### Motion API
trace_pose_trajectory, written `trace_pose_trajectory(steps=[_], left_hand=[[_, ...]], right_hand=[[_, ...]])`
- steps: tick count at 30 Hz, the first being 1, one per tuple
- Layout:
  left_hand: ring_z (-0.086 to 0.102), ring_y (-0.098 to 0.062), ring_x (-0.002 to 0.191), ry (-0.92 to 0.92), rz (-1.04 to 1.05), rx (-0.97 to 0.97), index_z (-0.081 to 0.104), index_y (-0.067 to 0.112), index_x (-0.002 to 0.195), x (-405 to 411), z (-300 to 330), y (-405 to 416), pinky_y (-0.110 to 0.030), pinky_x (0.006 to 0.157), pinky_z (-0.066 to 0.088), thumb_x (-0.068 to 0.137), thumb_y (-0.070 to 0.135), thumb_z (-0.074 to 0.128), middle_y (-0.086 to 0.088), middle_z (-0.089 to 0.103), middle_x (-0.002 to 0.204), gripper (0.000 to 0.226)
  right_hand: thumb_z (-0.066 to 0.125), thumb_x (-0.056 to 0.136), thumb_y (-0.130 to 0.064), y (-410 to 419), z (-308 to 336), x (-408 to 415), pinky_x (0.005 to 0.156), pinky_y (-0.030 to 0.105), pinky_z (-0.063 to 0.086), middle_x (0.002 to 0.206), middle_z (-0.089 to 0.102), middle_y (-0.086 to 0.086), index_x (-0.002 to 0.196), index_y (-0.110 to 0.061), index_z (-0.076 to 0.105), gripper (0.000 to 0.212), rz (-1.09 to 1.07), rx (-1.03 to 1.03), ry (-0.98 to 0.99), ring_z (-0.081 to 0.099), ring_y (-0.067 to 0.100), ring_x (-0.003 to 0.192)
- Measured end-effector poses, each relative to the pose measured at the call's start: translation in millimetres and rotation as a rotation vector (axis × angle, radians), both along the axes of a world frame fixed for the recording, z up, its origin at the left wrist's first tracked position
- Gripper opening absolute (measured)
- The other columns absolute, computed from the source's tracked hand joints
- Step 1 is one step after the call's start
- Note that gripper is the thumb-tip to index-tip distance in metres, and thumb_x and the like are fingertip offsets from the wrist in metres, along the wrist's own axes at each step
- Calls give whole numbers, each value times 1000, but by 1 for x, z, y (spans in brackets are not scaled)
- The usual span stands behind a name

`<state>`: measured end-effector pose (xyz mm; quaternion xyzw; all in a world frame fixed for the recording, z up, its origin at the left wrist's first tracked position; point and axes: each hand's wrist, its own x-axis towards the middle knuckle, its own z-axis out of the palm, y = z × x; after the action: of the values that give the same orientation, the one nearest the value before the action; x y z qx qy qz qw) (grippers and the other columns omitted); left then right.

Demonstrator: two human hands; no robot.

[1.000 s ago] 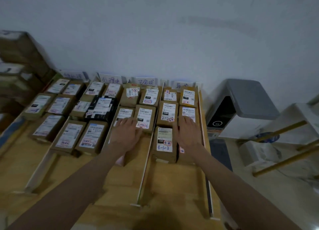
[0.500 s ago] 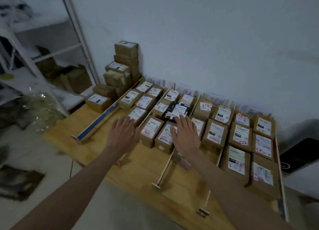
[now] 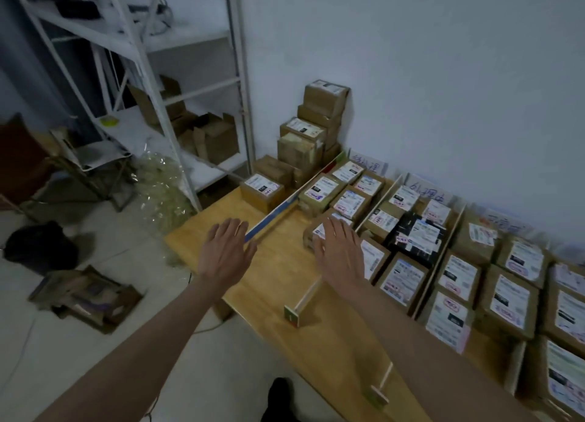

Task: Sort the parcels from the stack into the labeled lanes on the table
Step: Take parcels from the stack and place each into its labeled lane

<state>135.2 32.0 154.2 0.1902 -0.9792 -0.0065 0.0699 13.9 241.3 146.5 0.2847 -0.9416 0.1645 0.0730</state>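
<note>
**Hands swing toward the unsorted stack**

Both hands have left the filled lanes and swung over to the stack end of the table; I'm watching them arrive empty. My left hand (image 3: 226, 253) hovers flat, fingers straight and loose, holding nothing, just short of the blue-edged divider (image 3: 273, 215). My right hand (image 3: 340, 252) is equally spread and empty, above the nearest parcel in the first lane; whether it touches the box I cannot tell.

The parcel stack (image 3: 311, 136) stands against the wall beyond the far end of that divider, cartons piled several high, with a single labelled parcel (image 3: 262, 191) set low in front of it on the table.

My worry is the stack: it looks uneven, and pulling a lower carton or bumping it sideways could send the top boxes down, toward the first lane or off the table edge. Reaching across the divider could also nudge it and skew the lane.

The wooden table (image 3: 278, 276) is pale and smooth, split by thin slats, with handwritten lane cards (image 3: 368, 165) propped at the wall. Beyond the stack stands a white metal shelving unit (image 3: 190, 89), with crumpled clear plastic (image 3: 161, 184) and flattened cardboard (image 3: 85, 298) on the tiled floor.
</note>
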Motion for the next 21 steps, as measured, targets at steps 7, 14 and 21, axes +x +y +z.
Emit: trace_pose_trajectory(steps=[7, 14, 21], left_hand=[[38, -20, 137, -56, 34, -9, 43, 16, 144, -46, -14, -85, -41, 117, 27, 101, 48, 27, -2, 46, 145, 56], [42, -22, 135, -104, 62, -5, 46, 16, 142, -95, -35, -146, -41, 118, 27, 100, 51, 26, -4, 49, 144, 58], [39, -22, 137, -183, 14, 41, 42, 17, 145, -153, -61, -183, -40, 118, 23, 101, 50, 26, -3, 45, 148, 57]], right_hand=[[38, 102, -39, -90, -31, -60, 116, 41, 34, 149, 42, 5, 147, -16, 37, 50, -9, -40, -86, 38, 22, 140], [37, 103, -39, -140, -58, -104, 115, 48, 35, 154, 38, 9, 150, -13, 31, 54, -55, -12, -217, 30, 26, 145], [39, 103, -35, -168, -75, -146, 111, 49, 37, 145, 46, 8, 146, -12, 38, 48, -130, 26, -254, 41, 25, 136]])
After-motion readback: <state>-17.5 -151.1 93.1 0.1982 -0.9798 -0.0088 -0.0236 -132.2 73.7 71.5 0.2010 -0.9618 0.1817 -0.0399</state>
